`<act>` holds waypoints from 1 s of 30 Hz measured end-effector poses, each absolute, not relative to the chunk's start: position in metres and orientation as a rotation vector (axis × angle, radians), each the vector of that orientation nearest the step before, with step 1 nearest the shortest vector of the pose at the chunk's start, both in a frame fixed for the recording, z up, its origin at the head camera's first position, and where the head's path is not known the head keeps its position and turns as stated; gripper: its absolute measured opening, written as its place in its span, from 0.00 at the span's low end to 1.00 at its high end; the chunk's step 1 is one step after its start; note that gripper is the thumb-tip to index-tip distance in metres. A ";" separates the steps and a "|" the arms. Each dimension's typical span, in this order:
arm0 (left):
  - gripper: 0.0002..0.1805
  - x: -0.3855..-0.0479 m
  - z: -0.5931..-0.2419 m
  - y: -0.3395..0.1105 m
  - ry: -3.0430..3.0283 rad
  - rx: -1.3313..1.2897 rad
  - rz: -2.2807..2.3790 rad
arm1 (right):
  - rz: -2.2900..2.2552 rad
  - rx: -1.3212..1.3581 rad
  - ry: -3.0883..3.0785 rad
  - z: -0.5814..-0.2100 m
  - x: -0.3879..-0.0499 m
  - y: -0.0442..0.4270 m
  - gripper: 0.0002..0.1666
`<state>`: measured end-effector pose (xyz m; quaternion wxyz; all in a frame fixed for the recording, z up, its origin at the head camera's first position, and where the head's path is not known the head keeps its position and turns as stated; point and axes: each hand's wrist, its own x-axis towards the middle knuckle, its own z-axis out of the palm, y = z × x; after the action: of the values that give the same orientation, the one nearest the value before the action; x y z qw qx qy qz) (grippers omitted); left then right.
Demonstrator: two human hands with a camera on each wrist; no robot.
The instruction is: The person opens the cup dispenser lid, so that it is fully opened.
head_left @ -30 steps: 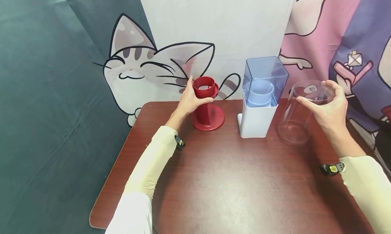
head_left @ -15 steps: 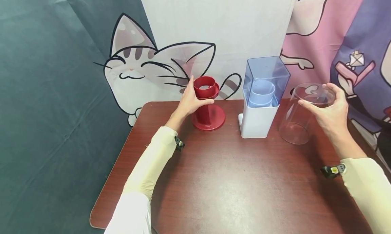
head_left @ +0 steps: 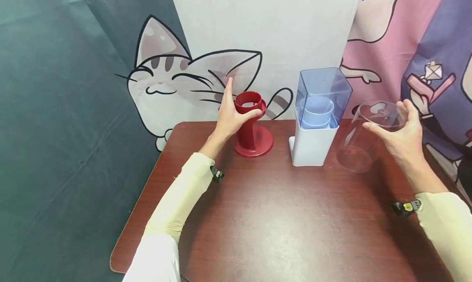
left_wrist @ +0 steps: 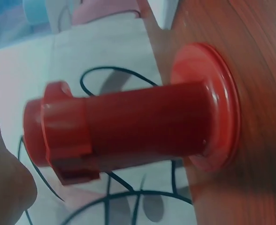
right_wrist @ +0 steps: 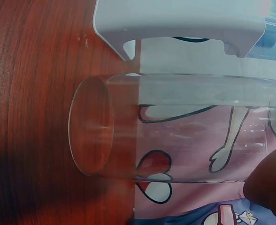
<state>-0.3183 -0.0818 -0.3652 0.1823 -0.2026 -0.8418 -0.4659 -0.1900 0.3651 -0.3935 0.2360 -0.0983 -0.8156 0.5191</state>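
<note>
A red stand (head_left: 248, 136) with a round base and a ring-shaped top stands upright near the table's back edge. My left hand (head_left: 231, 116) is beside its top, index finger straight and thumb spread in front of the ring. In the left wrist view, part of that hand (left_wrist: 6, 187) shows a gap from the red stand (left_wrist: 147, 124). My right hand (head_left: 403, 132) grips the upper rim of a clear, see-through cylinder (head_left: 355, 138) between thumb and fingers. The cylinder (right_wrist: 189, 126) leans a little; whether its lower end touches the table cannot be told.
Between the hands stands a white box-shaped dispenser (head_left: 313, 147) with a see-through blue cover (head_left: 324, 81) and a round piece inside. The brown table (head_left: 280, 220) ends just behind these things at a printed cloth backdrop (head_left: 280, 32).
My left hand's fingers have lifted and straightened away from the red stand's ring. The right hand keeps its grip on the clear cylinder, which has shifted only slightly.
</note>
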 end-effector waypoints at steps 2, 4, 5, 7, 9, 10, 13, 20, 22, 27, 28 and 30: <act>0.67 -0.314 -0.361 -0.077 -2.315 -0.627 -1.342 | 1.433 -0.251 -2.231 -0.389 -0.188 0.365 0.66; 0.68 -0.311 -0.358 -0.072 -2.261 -0.691 -1.360 | 1.448 -0.231 -2.192 -0.382 -0.186 0.364 0.67; 0.68 -0.309 -0.357 -0.070 -2.236 -0.724 -1.365 | 1.450 -0.227 -2.171 -0.379 -0.185 0.363 0.67; 0.68 -0.304 -0.355 -0.065 -2.217 -0.770 -1.355 | 1.458 -0.215 -2.124 -0.371 -0.184 0.360 0.66; 0.69 -0.300 -0.355 -0.059 -2.214 -0.808 -1.331 | 1.469 -0.193 -2.074 -0.362 -0.183 0.357 0.66; 0.69 -0.297 -0.355 -0.057 -2.214 -0.830 -1.318 | 1.470 -0.179 -2.048 -0.359 -0.183 0.355 0.66; 0.71 -0.291 -0.355 -0.049 -2.234 -0.889 -1.266 | 1.485 -0.115 -1.966 -0.348 -0.184 0.348 0.65; 0.71 -0.277 -0.364 -0.029 -2.258 -1.003 -1.254 | 1.740 0.061 -1.780 -0.330 -0.182 0.321 0.66; 0.70 -0.273 -0.368 -0.023 -2.270 -1.023 -1.272 | 1.791 0.120 -1.766 -0.329 -0.182 0.312 0.68; 0.68 -0.265 -0.380 -0.007 -2.346 -1.039 -1.259 | 1.769 0.225 -1.907 -0.331 -0.186 0.296 0.68; 0.68 -0.264 -0.382 -0.004 -2.366 -1.038 -1.255 | 1.755 0.237 -1.954 -0.331 -0.187 0.293 0.68; 0.69 -0.262 -0.387 0.002 -2.408 -1.029 -1.254 | 1.743 0.261 -2.043 -0.333 -0.189 0.289 0.66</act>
<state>-0.2618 0.0023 -0.3866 0.1189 -0.3519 -0.8234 -0.4289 -0.1886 0.2892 -0.3326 0.2199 0.0944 -0.7387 0.6301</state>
